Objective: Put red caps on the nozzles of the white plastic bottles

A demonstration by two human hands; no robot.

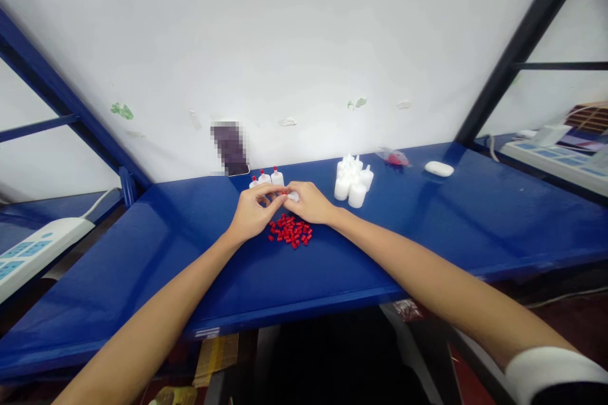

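Near the middle of the blue table, my right hand [311, 202] is closed around a small white squeeze bottle [293, 196], mostly hidden by the fingers and tilted with its nozzle to the left. The fingertips of my left hand [254, 209] pinch a small red cap [285, 192] at that nozzle. Just below both hands lies a loose pile of red caps [291, 231]. Behind my left hand stand 3 white bottles [277, 180] with red tips. A cluster of several white bottles [356, 195] with bare nozzles stands to the right of my right hand.
A phone [230, 149] leans on the wall at the back left. Farther right lie a clear bag [395, 157] with red pieces and a white oval case [439, 168]. Power strips [38, 247] sit beyond the table's sides. Frame posts [515, 44] rise at both ends.
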